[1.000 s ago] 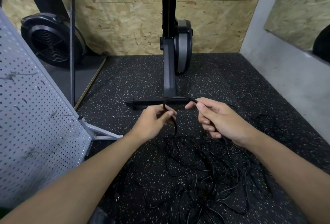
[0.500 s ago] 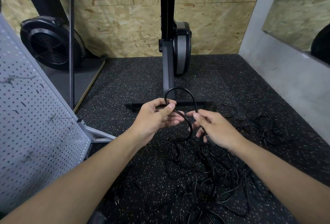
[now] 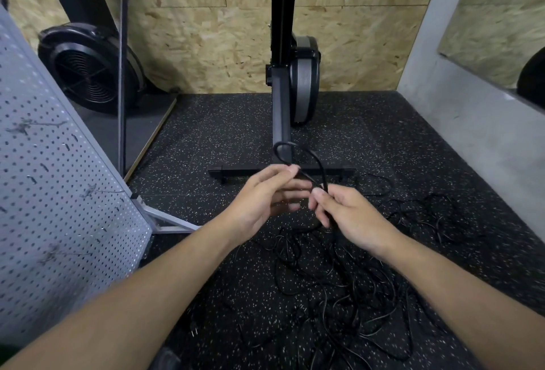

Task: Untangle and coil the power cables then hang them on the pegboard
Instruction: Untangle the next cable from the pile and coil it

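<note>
Hemmed in at left by the slanted pegboard (image 3: 59,192), its grey metal foot (image 3: 168,222) jutting across the floor (image 3: 221,133) near the left forearm. Barred straight ahead by a black upright post (image 3: 280,116) and its low crossbar (image 3: 236,171), just beyond the left hand (image 3: 259,201) and right hand (image 3: 354,219). Closed off at right by a grey wall (image 3: 472,139). Cluttered below and right of both hands with tangled cables (image 3: 339,296). Open over bare floor between foot and crossbar, and behind the crossbar either side of the post.
</note>
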Demonstrator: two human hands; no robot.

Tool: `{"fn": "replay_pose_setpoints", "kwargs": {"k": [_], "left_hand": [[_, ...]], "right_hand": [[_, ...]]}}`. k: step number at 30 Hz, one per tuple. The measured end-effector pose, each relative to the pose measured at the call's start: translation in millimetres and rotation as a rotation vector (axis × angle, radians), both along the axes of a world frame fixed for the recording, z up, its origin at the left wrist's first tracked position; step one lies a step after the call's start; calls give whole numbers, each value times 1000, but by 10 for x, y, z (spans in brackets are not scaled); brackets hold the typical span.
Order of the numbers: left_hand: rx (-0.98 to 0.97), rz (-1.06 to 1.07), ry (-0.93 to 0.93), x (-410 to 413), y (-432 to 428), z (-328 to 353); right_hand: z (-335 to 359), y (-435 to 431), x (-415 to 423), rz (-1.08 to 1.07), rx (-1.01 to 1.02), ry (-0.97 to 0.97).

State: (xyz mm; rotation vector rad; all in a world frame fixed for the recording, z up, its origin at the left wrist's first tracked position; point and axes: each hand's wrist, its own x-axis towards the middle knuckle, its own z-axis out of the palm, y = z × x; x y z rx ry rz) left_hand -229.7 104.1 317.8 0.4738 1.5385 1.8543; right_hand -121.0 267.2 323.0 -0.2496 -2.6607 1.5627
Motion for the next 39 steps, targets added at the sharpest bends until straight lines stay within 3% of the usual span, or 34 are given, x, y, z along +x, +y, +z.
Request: {"fn": "replay_pose_setpoints", "kwargs": {"k": [6,11,13,18,23,28,33,39], "left_hand": [[-666,-530,669,113,-19,-326],[-767,-492,720,123,13,-404],[-802,-469,764,96,8,-401],[-688,-357,908,148,40,-292],[-457,-66,1038,209,107,-124],[-382,59,1023,144,52,-32],[-436,-43,984,34,-30,-68],[-442,17,978,32,-74,-43]], "right_hand": [[161,33,8,-62,-316,81],[139,139,-47,-321,-622,85],[99,251,-47,-407,-555,42],[16,514,25,-374,162,-171],[-6,525,66,-229,436,-332],[-3,445,73,-28,425,-404],[60,366,119,80,137,-501],[87,208,151,235,205,-444]]}}
